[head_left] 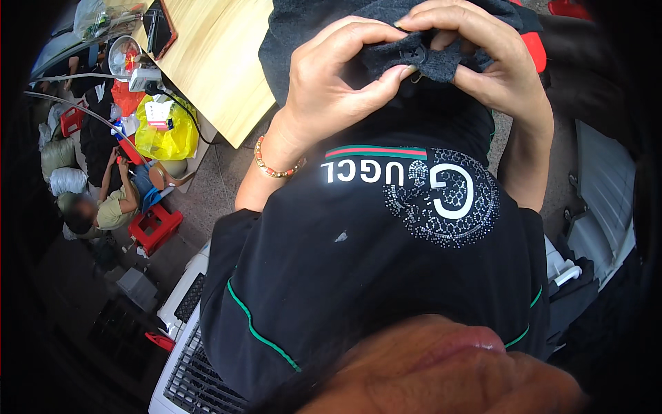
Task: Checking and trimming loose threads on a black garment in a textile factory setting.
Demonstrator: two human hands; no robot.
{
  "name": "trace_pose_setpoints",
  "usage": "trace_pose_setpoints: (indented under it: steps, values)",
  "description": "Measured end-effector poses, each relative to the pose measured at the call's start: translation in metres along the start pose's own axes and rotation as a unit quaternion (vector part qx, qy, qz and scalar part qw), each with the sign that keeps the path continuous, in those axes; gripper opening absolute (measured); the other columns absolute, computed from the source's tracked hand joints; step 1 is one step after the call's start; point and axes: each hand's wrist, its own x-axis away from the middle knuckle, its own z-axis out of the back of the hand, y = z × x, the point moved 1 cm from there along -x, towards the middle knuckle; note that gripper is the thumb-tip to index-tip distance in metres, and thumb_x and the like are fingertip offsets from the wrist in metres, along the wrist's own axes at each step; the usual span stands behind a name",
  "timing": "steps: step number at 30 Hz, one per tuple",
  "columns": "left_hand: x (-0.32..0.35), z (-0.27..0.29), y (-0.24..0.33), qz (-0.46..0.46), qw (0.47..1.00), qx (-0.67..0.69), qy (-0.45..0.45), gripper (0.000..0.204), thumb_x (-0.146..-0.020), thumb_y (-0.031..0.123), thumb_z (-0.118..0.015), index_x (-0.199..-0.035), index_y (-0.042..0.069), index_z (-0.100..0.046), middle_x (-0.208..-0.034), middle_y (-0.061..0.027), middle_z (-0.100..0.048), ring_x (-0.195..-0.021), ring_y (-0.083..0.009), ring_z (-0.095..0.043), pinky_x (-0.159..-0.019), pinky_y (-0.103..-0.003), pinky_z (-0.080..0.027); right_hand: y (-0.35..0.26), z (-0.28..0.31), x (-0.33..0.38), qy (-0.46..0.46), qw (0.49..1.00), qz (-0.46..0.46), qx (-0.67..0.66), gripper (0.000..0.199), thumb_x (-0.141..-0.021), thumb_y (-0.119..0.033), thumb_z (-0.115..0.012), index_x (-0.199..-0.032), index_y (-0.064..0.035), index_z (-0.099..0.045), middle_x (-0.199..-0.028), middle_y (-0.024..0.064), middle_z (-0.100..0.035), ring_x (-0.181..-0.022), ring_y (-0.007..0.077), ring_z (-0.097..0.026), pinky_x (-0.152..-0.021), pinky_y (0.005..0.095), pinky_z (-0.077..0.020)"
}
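Sitting low at the far left, another person (103, 207) in a pale green top bends over something on the floor, with a red plastic stool (155, 228) just beside them. Farther back on that side a yellow plastic bag (165, 134) bulges against the edge of a pale wooden worktop (217, 65), a black cable runs past it, and a dark tablet (160, 29) lies near the worktop's far corner. A white slatted crate (186, 372) shows near the lower left.

Moving toward the middle, the wearer's left hand (338, 76) rises with a beaded bracelet (272, 165) on its wrist. Its thumb and curled fingers pinch a fold of dark grey fabric (420, 58) held up in front of the chest. A dark button (414, 52) sits on that fold, right between the two hands.

The right hand (493, 62) meets the left at the fabric, fingers arched over the top and thumb tucked underneath, so both hands are closed on the same small bunch of cloth, almost touching each other. The rest of the grey fabric hangs away behind them toward the far side.

Below the hands spreads the wearer's black shirt (345, 262) with green piping. To the right a pale grey panel (600, 207) leans by the floor.
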Motion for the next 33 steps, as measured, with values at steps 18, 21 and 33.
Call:
trace_pose_setpoints:
  steps: [18,21,33]
  values:
    - [-0.004,0.002,-0.004,0.001,0.999,0.026,-0.046,0.033,-0.073,-0.010,-0.074,-0.104,-0.004,-0.065,-0.104,-0.0131,-0.066,-0.096,-0.0189,-0.067,-0.083,-0.027,-0.056,-0.051,-0.001,-0.043,-0.047,0.769,-0.604,0.205,0.028,-0.069,-0.009,-0.069,-0.095,-0.0012,-0.061,-0.088,0.0023,-0.060,-0.071,0.0083,-0.056,-0.059,0.0201,-0.0424]
    - [-0.007,0.002,-0.003,-0.004,0.999,0.030,-0.044,0.032,-0.073,-0.010,-0.075,-0.103,-0.003,-0.066,-0.103,-0.0132,-0.066,-0.095,-0.0187,-0.067,-0.081,-0.026,-0.056,-0.033,0.003,-0.023,-0.032,0.772,-0.604,0.195,0.026,-0.069,-0.006,-0.069,-0.093,-0.0010,-0.061,-0.088,0.0022,-0.060,-0.070,0.0081,-0.056,-0.060,0.0198,-0.0426]
    - [-0.005,0.006,-0.006,-0.063,0.997,-0.045,-0.022,0.030,-0.067,-0.006,-0.075,-0.096,-0.001,-0.070,-0.090,-0.0097,-0.069,-0.082,-0.0163,-0.067,-0.068,-0.025,-0.053,0.006,0.004,0.013,0.056,0.997,0.026,-0.053,0.020,-0.070,0.000,-0.066,-0.089,0.0009,-0.062,-0.087,0.0047,-0.061,-0.070,0.0091,-0.056,-0.062,0.0212,-0.0444]
